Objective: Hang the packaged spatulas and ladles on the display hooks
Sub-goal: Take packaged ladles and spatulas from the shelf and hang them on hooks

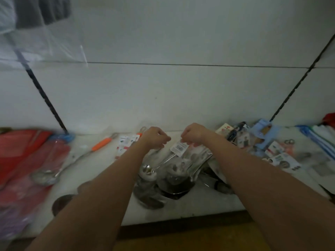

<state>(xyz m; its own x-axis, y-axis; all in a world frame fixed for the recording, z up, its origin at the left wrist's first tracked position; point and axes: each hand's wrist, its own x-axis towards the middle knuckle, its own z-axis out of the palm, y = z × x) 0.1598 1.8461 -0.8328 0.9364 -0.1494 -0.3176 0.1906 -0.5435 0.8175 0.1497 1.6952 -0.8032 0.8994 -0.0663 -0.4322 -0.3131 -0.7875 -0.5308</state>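
i'm watching both hands reaching out over the white shelf [199, 201]. the right hand [194, 133] is pinching the top edge of a clear packaged ladle [178, 165] beside its white label [179, 148], fingers curled on the plastic. the left hand [154, 137] is hovering just beside it with fingers curled; i cannot tell whether it is gripping the package. the package is hanging tilted over a heap of other packaged utensils [154, 194]. an orange-handled skimmer [72, 160] is lying to the left, near red packages [27, 160].
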